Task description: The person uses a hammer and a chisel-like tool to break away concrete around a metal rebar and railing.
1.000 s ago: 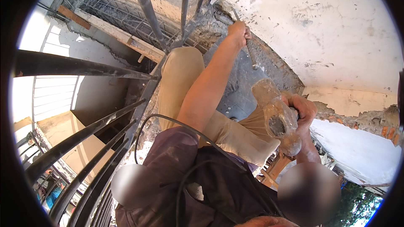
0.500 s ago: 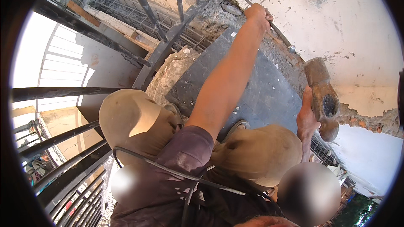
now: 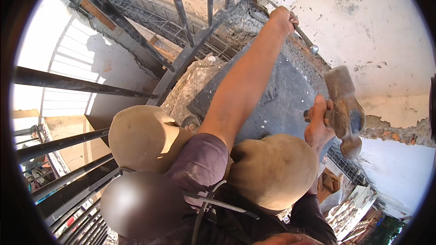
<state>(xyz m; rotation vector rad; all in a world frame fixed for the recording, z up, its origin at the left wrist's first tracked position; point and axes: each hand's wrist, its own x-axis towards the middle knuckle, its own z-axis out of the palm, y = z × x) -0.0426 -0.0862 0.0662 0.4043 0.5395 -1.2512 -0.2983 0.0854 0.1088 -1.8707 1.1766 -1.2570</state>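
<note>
Steel chisel (image 3: 303, 37) beside the chipped wall (image 3: 368, 31), our left grip (image 3: 282, 17) closed round it. Right grip (image 3: 319, 125) closed round a hammer (image 3: 344, 100), in front of the same wall. We judge: chiselling step; next blow calls for steady chisel, true aim.

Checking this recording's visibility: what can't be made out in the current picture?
In the head view:
Metal bar, middle: hidden inside the left hand.
Hammer head, surface detail: motion-blurred.
Black railing, left ends: cut off by the fisheye rim.
Lower left: covered by a round blur.
</note>
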